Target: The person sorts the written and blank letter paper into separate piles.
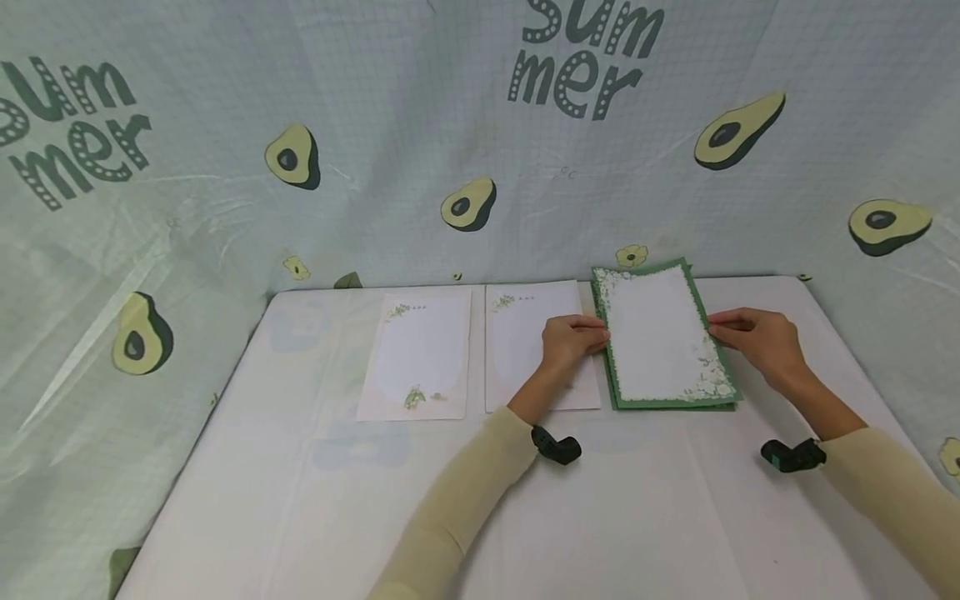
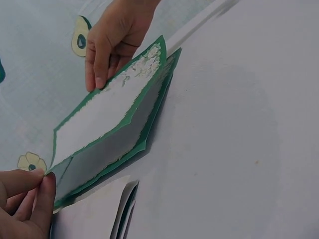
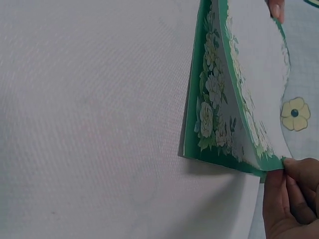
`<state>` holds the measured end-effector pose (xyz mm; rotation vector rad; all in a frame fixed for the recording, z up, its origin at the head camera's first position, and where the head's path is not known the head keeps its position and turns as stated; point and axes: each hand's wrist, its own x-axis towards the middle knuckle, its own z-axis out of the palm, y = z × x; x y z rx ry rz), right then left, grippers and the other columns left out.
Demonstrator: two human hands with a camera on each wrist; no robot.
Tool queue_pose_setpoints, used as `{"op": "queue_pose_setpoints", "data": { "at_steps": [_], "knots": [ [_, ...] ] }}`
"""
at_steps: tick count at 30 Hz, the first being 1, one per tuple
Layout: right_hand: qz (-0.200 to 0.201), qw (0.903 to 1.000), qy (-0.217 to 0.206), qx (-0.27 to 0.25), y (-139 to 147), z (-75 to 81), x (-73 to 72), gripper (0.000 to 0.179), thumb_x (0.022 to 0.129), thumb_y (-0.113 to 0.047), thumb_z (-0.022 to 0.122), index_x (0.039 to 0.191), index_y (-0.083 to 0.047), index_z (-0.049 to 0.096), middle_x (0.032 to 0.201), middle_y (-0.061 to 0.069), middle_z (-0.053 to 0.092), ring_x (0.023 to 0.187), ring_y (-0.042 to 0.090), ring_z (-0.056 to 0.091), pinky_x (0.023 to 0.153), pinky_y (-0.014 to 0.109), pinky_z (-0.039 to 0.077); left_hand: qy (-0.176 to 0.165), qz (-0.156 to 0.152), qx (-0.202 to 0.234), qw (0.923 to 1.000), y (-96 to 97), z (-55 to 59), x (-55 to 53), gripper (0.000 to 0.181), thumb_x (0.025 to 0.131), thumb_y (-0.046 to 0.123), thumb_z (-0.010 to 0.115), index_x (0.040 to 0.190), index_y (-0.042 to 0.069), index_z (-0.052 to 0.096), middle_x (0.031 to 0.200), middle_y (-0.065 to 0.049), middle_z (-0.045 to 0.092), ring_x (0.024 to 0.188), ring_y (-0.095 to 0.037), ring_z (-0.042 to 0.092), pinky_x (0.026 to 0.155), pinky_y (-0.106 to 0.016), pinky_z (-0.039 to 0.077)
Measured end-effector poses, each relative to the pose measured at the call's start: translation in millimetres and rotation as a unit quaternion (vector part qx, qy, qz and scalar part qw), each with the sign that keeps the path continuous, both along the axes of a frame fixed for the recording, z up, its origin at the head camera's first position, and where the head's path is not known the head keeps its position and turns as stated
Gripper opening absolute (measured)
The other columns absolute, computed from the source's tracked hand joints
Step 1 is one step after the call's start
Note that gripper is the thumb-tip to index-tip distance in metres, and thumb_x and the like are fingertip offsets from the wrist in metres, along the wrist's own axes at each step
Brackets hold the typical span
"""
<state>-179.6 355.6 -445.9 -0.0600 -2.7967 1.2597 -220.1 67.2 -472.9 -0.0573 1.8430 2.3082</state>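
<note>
A sheet of paper [image 1: 652, 337] with a green border and white flowers is raised at the right of the table. My left hand [image 1: 570, 340] pinches its left edge between thumb and fingers. At the opposite edge, my right hand [image 1: 761, 340] pinches it the same way. Beneath it lies another green-bordered sheet [image 3: 207, 119], with a gap between the two in both wrist views. A pale sheet with a small leafy print [image 1: 517, 321] lies just left, partly covered by my left hand and forearm.
Farther left lies a similar pale sheet [image 1: 420, 358]. The white-covered table [image 1: 600, 517] meets a hanging cloth [image 1: 382, 125] printed with avocados along its back edge. Dark wrist cameras sit at both sleeves.
</note>
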Motion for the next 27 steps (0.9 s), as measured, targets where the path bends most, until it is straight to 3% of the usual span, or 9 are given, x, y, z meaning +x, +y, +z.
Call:
{"op": "queue_pose_setpoints", "data": {
  "at_steps": [11, 18, 22, 27],
  "knots": [
    [0.032, 0.9966, -0.043, -0.063, 4, 6.0, -3.9, 0.044, 0.101, -0.026, 0.067, 0.129, 0.007, 0.063, 0.094, -0.025, 0.066, 0.084, -0.011, 0.066, 0.076, 0.013, 0.057, 0.017, -0.010, -0.062, 0.9979, -4.1, 9.6, -4.8, 0.009, 0.083, -0.010, 0.077, 0.092, -0.008, 0.077, 0.085, -0.020, 0.075, 0.079, -0.031, 0.076, 0.069, -0.031, 0.064],
    [0.049, 0.9885, -0.068, -0.126, 8, 6.6, -9.9, 0.049, 0.100, -0.020, 0.068, 0.133, 0.014, 0.055, 0.096, -0.026, 0.067, 0.089, -0.009, 0.067, 0.083, 0.019, 0.059, 0.038, -0.001, -0.109, 0.9934, -3.4, 11.9, -8.4, 0.007, 0.083, -0.009, 0.079, 0.089, -0.007, 0.077, 0.083, -0.016, 0.075, 0.074, -0.027, 0.076, 0.066, -0.030, 0.064],
    [0.056, 0.9861, -0.078, -0.135, 10, 5.4, -11.9, 0.051, 0.099, -0.019, 0.069, 0.134, 0.014, 0.055, 0.097, -0.026, 0.068, 0.090, -0.008, 0.068, 0.083, 0.018, 0.059, 0.057, 0.002, -0.128, 0.9902, -2.7, 9.8, -8.7, 0.008, 0.082, -0.010, 0.079, 0.089, -0.008, 0.076, 0.081, -0.017, 0.075, 0.072, -0.026, 0.076, 0.063, -0.027, 0.063],
    [0.062, 0.9851, -0.090, -0.133, 12, 1.5, -13.7, 0.052, 0.099, -0.020, 0.070, 0.135, 0.014, 0.054, 0.098, -0.026, 0.068, 0.091, -0.009, 0.067, 0.083, 0.016, 0.058, 0.089, 0.006, -0.184, 0.9789, -1.7, 8.3, -7.8, 0.007, 0.081, -0.008, 0.081, 0.085, -0.006, 0.076, 0.077, -0.015, 0.075, 0.068, -0.024, 0.075, 0.060, -0.023, 0.061]
  ]
}}
